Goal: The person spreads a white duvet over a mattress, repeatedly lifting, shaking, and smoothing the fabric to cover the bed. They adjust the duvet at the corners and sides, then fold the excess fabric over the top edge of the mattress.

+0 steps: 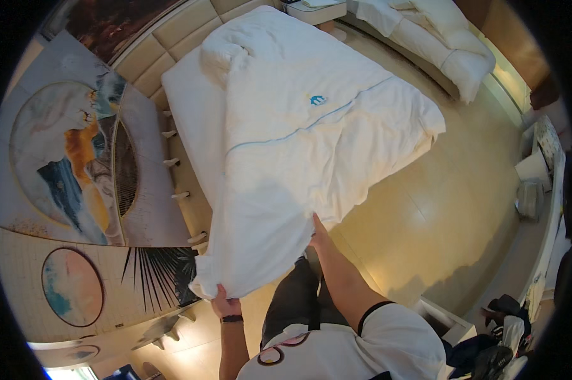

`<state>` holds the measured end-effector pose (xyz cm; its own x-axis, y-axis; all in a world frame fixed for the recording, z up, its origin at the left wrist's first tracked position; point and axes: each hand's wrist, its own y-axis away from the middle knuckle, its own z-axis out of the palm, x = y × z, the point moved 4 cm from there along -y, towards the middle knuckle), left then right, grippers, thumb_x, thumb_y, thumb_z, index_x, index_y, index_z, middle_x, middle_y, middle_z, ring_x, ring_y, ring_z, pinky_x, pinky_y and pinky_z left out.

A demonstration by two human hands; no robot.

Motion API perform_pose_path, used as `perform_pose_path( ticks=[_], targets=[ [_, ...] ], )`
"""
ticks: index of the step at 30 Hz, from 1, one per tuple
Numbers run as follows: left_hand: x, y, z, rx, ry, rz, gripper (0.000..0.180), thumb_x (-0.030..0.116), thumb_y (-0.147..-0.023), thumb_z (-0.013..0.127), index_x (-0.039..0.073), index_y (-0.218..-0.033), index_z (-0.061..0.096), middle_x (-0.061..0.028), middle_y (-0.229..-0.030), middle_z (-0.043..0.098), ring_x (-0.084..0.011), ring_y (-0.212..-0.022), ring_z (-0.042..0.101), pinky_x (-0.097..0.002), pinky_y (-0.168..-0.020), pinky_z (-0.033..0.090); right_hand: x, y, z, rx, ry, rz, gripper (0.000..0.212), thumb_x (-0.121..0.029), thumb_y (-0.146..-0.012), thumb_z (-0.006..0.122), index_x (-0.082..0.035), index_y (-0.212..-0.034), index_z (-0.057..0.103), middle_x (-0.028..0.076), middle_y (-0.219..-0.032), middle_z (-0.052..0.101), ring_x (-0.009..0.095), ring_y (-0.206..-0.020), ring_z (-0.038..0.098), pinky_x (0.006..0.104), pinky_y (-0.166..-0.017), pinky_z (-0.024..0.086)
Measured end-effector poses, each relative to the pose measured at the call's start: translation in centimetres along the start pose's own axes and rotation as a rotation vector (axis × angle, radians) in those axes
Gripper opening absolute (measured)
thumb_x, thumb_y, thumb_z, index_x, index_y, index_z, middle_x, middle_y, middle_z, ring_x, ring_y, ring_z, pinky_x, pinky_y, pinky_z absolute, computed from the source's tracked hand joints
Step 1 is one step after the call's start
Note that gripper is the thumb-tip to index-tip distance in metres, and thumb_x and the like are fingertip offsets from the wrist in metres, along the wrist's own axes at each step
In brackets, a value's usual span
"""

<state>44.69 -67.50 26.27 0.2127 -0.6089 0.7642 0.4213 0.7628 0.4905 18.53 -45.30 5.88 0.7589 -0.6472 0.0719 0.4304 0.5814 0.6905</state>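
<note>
A white duvet [286,164] with a thin blue line and a small blue emblem covers most of the bed and hangs over its near end. My left hand [225,303], with a dark band at the wrist, is closed on the duvet's near left corner. Farther right along the same edge, my right hand [319,233] grips the duvet, its fingers partly hidden by the cloth. Between the two hands the cloth hangs in front of my legs. Along the left side, a white mattress [197,120] shows beside the duvet.
A padded headboard [172,38] stands at the far end. Painted wall panels [77,139] with white hooks run along the left. At the far right a second bed [419,31] carries rumpled white bedding. A low shelf with objects lines the right, and dark clothes [489,348] lie at lower right.
</note>
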Motion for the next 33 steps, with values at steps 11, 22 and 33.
perform_pose_path(
  ticks=[11,22,33],
  targets=[
    [7.1,0.3,3.5,-0.248,-0.022,-0.020,0.052,0.000,-0.085,0.059,0.009,-0.134,0.044,-0.0104,-0.130,0.051,-0.0310,-0.116,0.051,-0.0484,-0.097,0.044,-4.4,0.9,5.6,-0.188,-0.072,-0.607,0.054,-0.033,-0.083,0.067,-0.004,-0.125,0.051,0.012,-0.125,0.056,0.032,-0.114,0.051,0.0498,-0.097,0.041],
    [-1.4,-7.4,-8.0,-0.138,-0.284,-0.374,0.053,0.003,-0.087,0.059,0.016,-0.133,0.037,-0.0115,-0.125,0.052,-0.0347,-0.107,0.056,-0.0562,-0.079,0.054,-8.2,13.8,-6.2,1.006,0.909,-1.388,0.040,-0.008,-0.074,0.063,0.008,-0.111,0.058,0.020,-0.100,0.065,0.024,-0.095,0.061,0.0371,-0.081,0.048],
    [-5.5,-2.9,-3.9,-0.571,-1.395,0.404,0.020,0.009,-0.081,0.058,-0.001,-0.099,0.056,-0.0253,-0.084,0.062,-0.0435,-0.084,0.061,-0.0492,-0.070,0.049,13.1,3.0,12.8,0.204,1.620,-0.609,0.053,-0.046,-0.080,0.067,-0.001,-0.106,0.063,0.018,-0.090,0.068,0.032,-0.086,0.065,0.0416,-0.081,0.050]
  ],
)
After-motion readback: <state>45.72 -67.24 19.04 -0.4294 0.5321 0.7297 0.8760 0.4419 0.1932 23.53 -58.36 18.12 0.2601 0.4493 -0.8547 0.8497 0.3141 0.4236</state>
